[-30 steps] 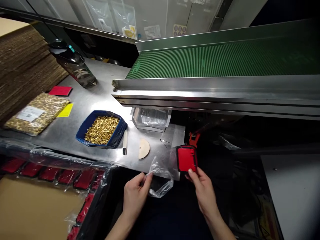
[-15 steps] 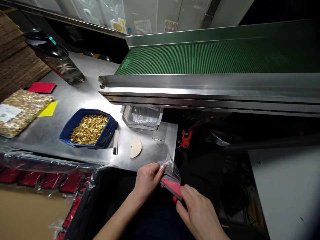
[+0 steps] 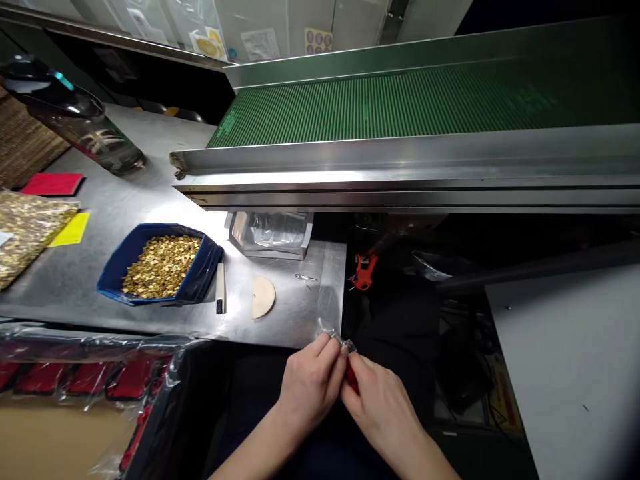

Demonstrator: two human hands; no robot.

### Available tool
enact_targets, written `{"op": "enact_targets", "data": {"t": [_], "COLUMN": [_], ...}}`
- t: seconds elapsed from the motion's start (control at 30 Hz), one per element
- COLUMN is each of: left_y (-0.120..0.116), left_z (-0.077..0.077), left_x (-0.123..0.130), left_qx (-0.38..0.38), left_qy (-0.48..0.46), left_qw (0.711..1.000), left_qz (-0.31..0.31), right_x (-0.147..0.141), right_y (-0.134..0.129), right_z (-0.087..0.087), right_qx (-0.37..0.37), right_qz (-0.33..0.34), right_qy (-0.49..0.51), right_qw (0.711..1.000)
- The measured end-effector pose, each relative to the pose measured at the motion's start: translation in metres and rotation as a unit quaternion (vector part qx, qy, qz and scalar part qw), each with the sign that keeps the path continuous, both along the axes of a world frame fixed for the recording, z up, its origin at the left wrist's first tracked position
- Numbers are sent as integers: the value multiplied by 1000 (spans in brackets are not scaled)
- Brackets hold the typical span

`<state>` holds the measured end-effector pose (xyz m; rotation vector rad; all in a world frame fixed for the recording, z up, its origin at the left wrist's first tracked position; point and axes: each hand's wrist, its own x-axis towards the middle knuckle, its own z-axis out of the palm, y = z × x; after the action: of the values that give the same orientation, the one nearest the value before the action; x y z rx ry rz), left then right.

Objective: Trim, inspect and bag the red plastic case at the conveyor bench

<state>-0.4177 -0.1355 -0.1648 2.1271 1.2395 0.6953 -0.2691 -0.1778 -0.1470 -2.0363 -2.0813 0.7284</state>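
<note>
Close together at the front corner of the metal table, my left hand [image 3: 311, 375] and my right hand [image 3: 384, 399] are both closed, fingertips nearly touching. Crumpled in my left fingers is a clear plastic bag [image 3: 327, 327], its loose end lying toward the table. A sliver of a red and black object [image 3: 351, 377] shows between the hands; my right fingers grip it, and most of it is hidden. Just beyond lie small thin metal pieces [image 3: 305, 279] and a pale flat disc [image 3: 263, 297].
A blue bin [image 3: 113, 270] of gold-coloured pieces, a light-handled cutter [image 3: 221, 290] and a clear tray [image 3: 270, 233] stand on the metal table [image 3: 235, 327]. A green conveyor [image 3: 350, 110] runs behind. Orange-handled pliers [image 3: 365, 270] hang beyond the table's right edge. Front left is a plastic-lined box [image 3: 65, 427] with red packs.
My hands have come together around the bag and the red and black object, which was plainly visible before and is now mostly covered. The whole view has shifted slightly.
</note>
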Motion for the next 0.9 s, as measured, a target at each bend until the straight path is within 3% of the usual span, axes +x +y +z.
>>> {"op": "enact_targets", "data": {"t": [0.1,0.17,0.37,0.5,0.6,0.73,0.8,0.9], "left_y": [-2,-3,21,40,43,42,42,41], "left_z": [5,7,11,19,27,34,35,35], "left_x": [-4,-9,-33,-52,-63,-73,-77,-77], "left_qx": [5,-12,-138,-220,-264,-294,-278,-278], "left_qy": [17,32,51,166,181,121,46,-157], "left_qw": [1000,999,980,956,944,946,956,945], "left_qz": [17,38,133,103,78,68,83,68], "right_x": [-1,2,16,26,34,39,36,26], "right_y": [10,19,35,32,29,33,36,39], "right_z": [1,5,7,2,7,31,46,60], "right_qx": [26,29,14,72,162,236,188,33], "right_qz": [-59,-53,92,157,206,232,235,231], "right_qy": [-15,-16,-52,-89,-69,-26,33,178], "right_qw": [998,998,994,981,963,943,953,956]}}
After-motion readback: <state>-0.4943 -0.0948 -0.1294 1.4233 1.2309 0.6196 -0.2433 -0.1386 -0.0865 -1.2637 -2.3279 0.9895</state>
